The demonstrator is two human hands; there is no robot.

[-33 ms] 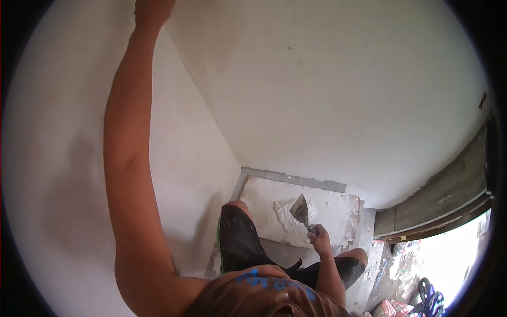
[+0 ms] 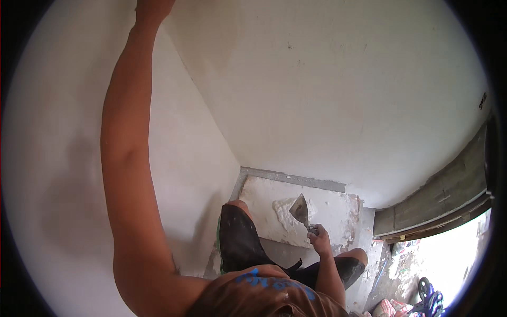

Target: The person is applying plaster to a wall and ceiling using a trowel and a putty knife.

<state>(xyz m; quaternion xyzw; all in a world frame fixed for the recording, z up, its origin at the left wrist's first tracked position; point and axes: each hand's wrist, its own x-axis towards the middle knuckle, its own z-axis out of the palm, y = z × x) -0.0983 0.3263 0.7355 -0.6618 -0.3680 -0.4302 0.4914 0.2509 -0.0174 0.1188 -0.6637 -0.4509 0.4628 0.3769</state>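
Note:
My right hand (image 2: 320, 241) is closed around the handle of a putty knife (image 2: 299, 209), its broad metal blade pointing away from me. The blade is over a mound of white putty (image 2: 284, 212) on a flat, putty-smeared board (image 2: 259, 193). My left arm stretches far up along the left wall. Only the wrist and part of my left hand (image 2: 154, 9) show at the top edge, near the corner where two walls meet. Its fingers are cut off by the picture's edge, so what it holds or touches is hidden.
Pale plastered walls stand to the left (image 2: 185, 158) and ahead (image 2: 327, 105). My knees in dark shorts (image 2: 236, 232) flank the board. At right, a bare grey masonry strip (image 2: 438, 195) borders a bright opening. Bags (image 2: 391, 307) and dark-blue looped things (image 2: 430, 298) lie at the lower right.

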